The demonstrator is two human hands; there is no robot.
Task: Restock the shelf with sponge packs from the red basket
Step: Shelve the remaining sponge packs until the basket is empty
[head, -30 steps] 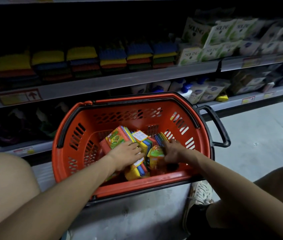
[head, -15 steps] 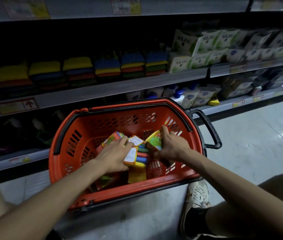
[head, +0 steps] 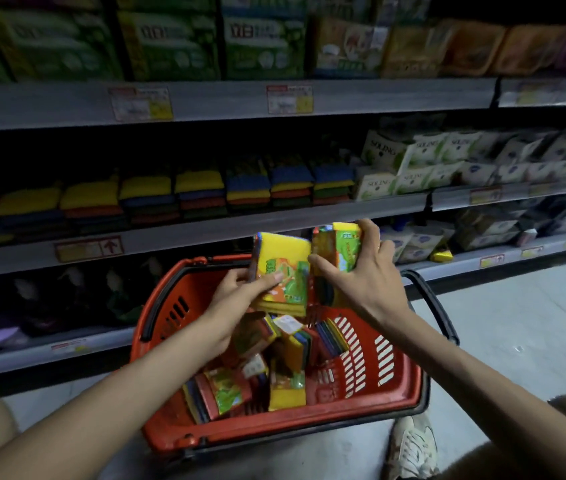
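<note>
Two held over the red basket [head: 395, 403]: my left hand [head: 240, 294] pinches the left sponge pack [head: 285, 268], my right hand [head: 369, 282] grips the right sponge pack [head: 338, 247]. Heap of packs [head: 274, 372] below, too jumbled to count.

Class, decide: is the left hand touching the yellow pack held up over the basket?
Touching. The head view shows the left hand gripping the yellow pack: its thumb lies across the pack's front and its fingers curl at the pack's left edge.

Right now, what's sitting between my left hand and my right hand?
Two sponge packs, side by side above the red basket: the left pack in the left hand, the right pack in the right hand. The head view shows it.
</note>
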